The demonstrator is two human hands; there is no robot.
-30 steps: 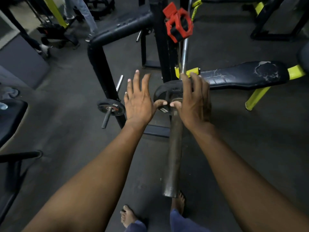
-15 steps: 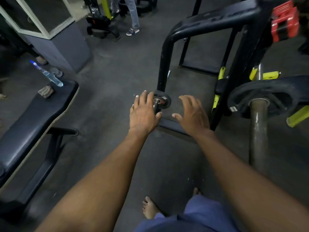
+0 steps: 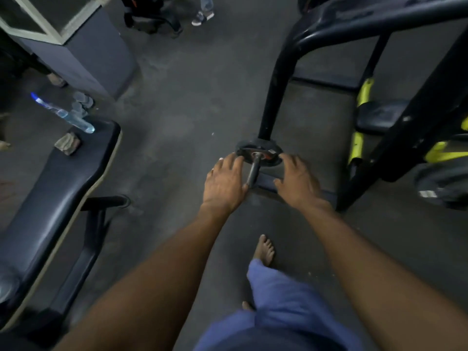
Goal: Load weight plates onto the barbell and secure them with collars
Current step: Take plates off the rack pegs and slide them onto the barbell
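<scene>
Hands flank a small weight plate on a rack's storage peg: left hand and right hand, fingers loosely spread, gripping nothing, fingertips at its rim.

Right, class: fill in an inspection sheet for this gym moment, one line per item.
Surface: dark gym floor, dusty, no mat.
Job's things: small plate on a storage peg of the black rack; edge of a large plate at right.
Clutter: water bottle and a rag on the bench.
Hands: left hand and right hand open, either side of the small plate.
Cables: nothing seen.
Surroundings: a person's shoe at top.
</scene>
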